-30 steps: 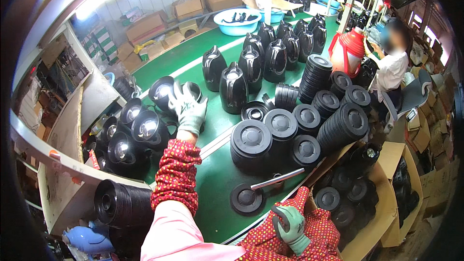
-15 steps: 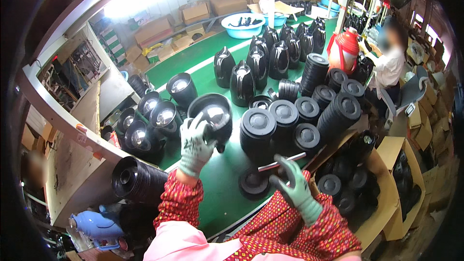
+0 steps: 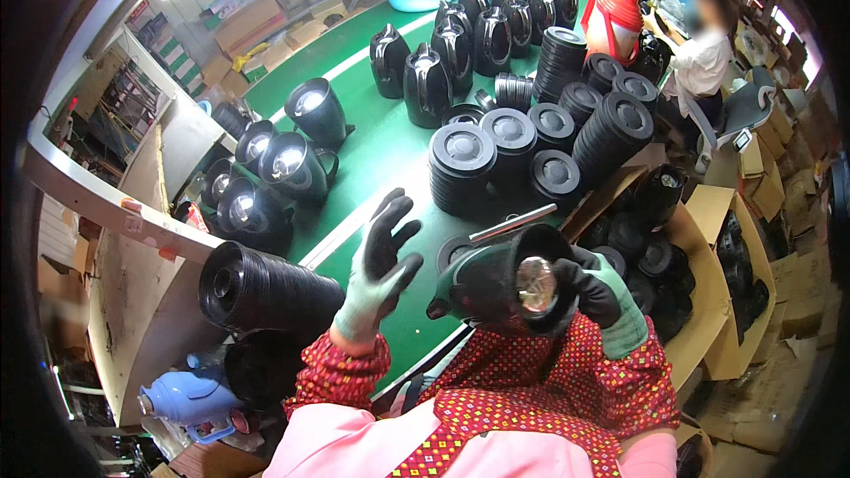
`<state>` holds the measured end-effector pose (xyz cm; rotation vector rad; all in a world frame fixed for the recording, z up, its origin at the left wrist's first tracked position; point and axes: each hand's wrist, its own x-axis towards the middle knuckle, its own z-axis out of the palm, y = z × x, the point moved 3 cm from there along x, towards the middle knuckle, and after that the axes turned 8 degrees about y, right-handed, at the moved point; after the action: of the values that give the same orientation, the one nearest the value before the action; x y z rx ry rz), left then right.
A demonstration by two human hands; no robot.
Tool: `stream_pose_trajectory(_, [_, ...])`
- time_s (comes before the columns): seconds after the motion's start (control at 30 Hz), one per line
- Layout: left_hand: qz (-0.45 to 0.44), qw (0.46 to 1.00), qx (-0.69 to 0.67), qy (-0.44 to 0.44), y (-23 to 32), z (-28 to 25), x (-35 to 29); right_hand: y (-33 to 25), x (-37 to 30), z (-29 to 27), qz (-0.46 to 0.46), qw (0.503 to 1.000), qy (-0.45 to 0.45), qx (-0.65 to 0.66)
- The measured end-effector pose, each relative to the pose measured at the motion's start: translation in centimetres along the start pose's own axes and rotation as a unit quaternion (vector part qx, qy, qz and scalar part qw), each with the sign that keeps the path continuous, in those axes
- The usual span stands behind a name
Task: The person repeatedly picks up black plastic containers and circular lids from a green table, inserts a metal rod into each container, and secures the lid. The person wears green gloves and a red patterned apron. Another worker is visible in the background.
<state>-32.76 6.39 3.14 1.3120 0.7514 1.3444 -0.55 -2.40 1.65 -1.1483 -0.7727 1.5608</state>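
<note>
In front of my body, a black jug [image 3: 478, 283] lies tilted on its side, a shiny metallic round showing in its open end. My right hand [image 3: 602, 296], in a pale green and dark glove, is closed on the rim at that end. My left hand [image 3: 376, 265], gloved alike, is raised left of the jug with fingers spread, holding nothing. Behind the jug is a metal rod [image 3: 513, 222], close to a black disc [image 3: 454, 252] partly hidden on the green table [image 3: 376, 181]. Stacks of round black discs [image 3: 462, 149] stand beyond.
Open-ended black jugs [image 3: 297, 168] cluster at left, beside a lying stack of black rings [image 3: 257, 288]. Upright black jugs [image 3: 428, 88] fill the far table, near a red-topped flask [image 3: 614, 26]. A carton of black parts [image 3: 699, 279] stands right; a co-worker [image 3: 704, 53] is farther back.
The jug has come from my left hand, over the table, towards my body and into my right hand. My left hand has let go. The rod has left my right hand.
</note>
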Motion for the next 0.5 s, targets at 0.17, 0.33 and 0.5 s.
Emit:
stream_pose_trajectory(0.17, [-0.238, 0.939, -0.1, -0.227, -9.7, 0.6, -3.1, 0.0, -1.2, -2.1, -0.036, 0.998, -0.036, 0.049])
stream_pose_trajectory(0.33, [-0.197, 0.956, -0.139, -0.166, -9.9, 4.1, -4.4, -1.2, 2.1, 1.8, 0.035, 0.992, -0.093, -0.072])
stream_pose_trajectory(0.5, [-0.104, 0.986, -0.013, -0.131, -10.3, 1.6, -3.9, -3.0, 11.5, 6.4, -0.23, 0.89, -0.025, -0.394])
